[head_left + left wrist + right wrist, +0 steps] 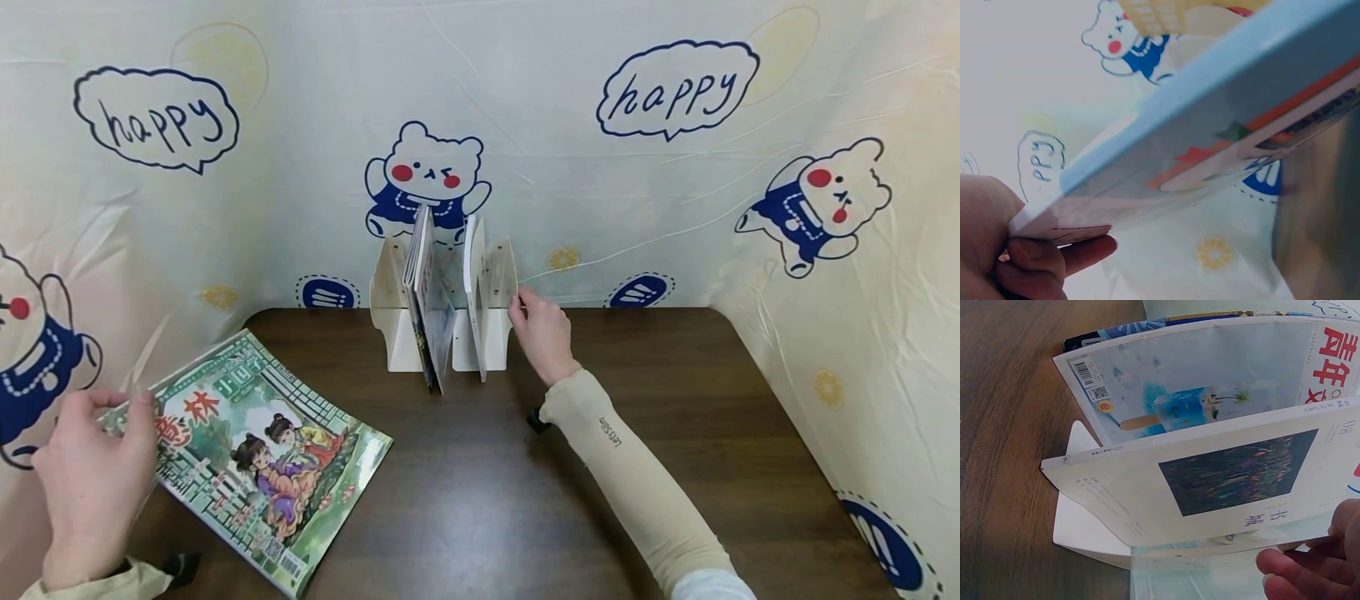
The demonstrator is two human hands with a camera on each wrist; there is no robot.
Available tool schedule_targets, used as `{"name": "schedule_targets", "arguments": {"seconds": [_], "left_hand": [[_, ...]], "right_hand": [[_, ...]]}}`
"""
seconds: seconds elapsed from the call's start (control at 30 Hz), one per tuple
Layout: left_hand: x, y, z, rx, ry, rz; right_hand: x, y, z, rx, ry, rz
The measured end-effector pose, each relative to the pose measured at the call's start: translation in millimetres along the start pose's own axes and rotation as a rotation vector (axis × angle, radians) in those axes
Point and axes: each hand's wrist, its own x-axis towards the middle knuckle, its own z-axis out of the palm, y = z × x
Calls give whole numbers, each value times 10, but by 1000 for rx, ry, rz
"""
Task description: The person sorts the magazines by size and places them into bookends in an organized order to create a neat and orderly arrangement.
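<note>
My left hand (97,475) grips a green illustrated magazine (277,467) by its upper left corner, tilted above the left side of the table. In the left wrist view the magazine's thick edge (1147,119) runs up from between thumb and fingers. At the back of the table, my right hand (546,333) pinches the right side panel of a white book rack (501,275). Several magazines (429,308) lean upright in its left part. A white-covered magazine (1235,487) stands nearer the right hand, beside one with an ice-pop cover (1191,381).
The brown wooden table (465,500) runs up to a pale printed curtain (540,183) behind the rack. More of the curtain hangs along the left and right sides.
</note>
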Motion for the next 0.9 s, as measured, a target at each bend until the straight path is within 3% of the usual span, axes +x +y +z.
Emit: {"name": "schedule_targets", "arguments": {"seconds": [0.4, 0.63, 0.9], "left_hand": [[-208, 421, -144, -74, 159, 224], [-262, 574, -172, -148, 235, 379], [-296, 763, -175, -221, 276, 464]], "right_hand": [[-7, -8, -10, 4, -13, 15], [-14, -20, -6, 2, 4, 10], [-8, -12, 0, -9, 2, 0]]}}
